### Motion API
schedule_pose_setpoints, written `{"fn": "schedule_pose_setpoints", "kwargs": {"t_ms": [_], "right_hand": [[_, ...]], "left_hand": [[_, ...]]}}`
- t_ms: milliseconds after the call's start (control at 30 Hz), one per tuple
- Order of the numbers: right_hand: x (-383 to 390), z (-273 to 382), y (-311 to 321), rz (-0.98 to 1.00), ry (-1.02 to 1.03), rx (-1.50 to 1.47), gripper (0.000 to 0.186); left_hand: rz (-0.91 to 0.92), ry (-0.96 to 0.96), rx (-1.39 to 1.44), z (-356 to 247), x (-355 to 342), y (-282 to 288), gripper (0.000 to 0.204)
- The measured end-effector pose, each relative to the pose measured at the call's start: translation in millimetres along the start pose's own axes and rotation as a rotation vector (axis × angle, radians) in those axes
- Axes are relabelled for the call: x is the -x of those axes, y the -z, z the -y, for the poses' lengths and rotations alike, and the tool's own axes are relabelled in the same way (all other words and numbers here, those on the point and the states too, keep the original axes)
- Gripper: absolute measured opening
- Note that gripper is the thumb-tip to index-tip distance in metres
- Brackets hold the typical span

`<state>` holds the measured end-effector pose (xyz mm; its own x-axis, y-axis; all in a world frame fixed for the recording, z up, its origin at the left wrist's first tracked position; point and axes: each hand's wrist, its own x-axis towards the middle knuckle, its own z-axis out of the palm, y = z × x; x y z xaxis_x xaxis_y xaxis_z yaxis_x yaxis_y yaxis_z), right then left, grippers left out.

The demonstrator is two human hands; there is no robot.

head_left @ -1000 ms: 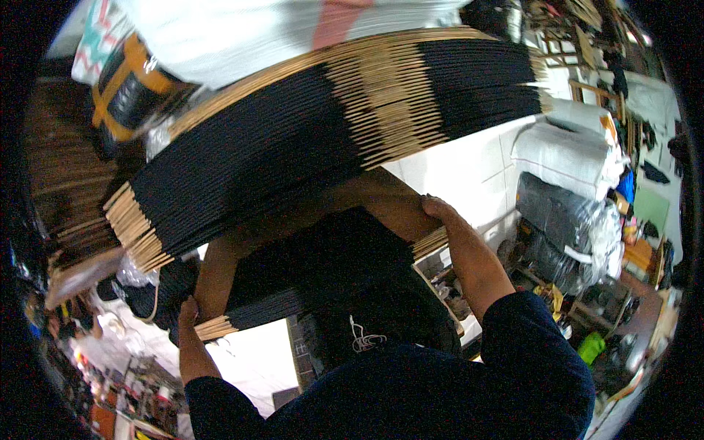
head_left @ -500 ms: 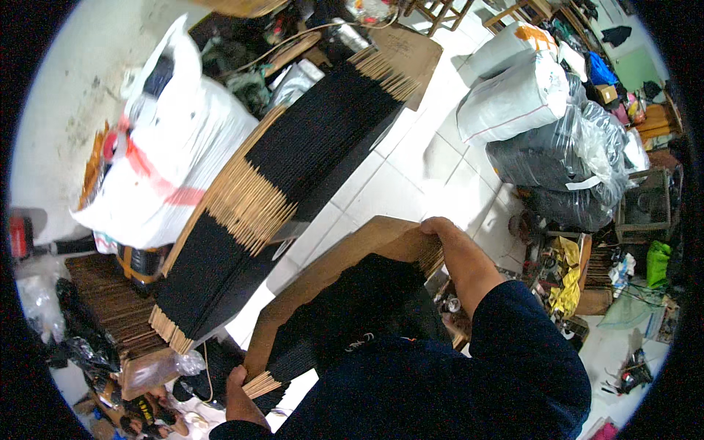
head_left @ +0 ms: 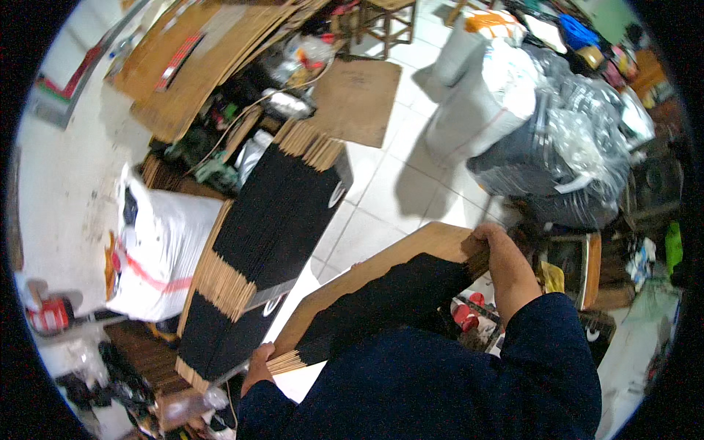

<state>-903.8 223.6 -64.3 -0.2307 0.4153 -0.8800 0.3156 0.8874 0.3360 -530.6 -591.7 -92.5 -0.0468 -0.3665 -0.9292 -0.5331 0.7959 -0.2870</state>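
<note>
white sack (head_left: 165, 253) at far left, then a tall leaning stack of black flat cartons (head_left: 268, 246) on the tiled floor (head_left: 389, 187). left hand (head_left: 258, 367) clamped on the lower end of a held carton bundle (head_left: 381, 293), right hand (head_left: 497, 248) gripping its upper end. plastic-wrapped bales (head_left: 557, 147) at far right.

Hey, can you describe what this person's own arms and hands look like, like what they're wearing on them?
Both arms are covered by long dark navy sleeves of plain, soft-looking fabric, with no visible pattern or markings. The sleeves end at the wrists. The left hand and right hand are bare: no gloves, and no rings, watch or bands can be made out in this view.
</note>
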Motion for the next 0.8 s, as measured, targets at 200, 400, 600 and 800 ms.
{"fn": "schedule_pose_setpoints", "kwargs": {"t_ms": [200, 400, 600, 800], "right_hand": [[7.9, -99.9, 40.7, 0.147, -0.073, -0.149, 0.029], [-113.7, -187.9, 43.5, 0.011, -0.013, -0.142, 0.035], [-162.6, -251.3, 80.1, 0.106, 0.060, -0.234, 0.038], [-149.2, -303.1, 96.1, 0.100, -0.140, -0.367, 0.046]], "left_hand": [[-0.019, -0.022, -0.111, -168.2, 38.1, 109.1, 0.056], [-0.021, -0.052, -0.187, -295.3, 72.7, 199.7, 0.052], [-0.161, -0.165, -0.433, -398.9, 85.0, 245.6, 0.045], [-0.092, -0.156, -0.587, -506.8, 64.2, 310.6, 0.052]]}}
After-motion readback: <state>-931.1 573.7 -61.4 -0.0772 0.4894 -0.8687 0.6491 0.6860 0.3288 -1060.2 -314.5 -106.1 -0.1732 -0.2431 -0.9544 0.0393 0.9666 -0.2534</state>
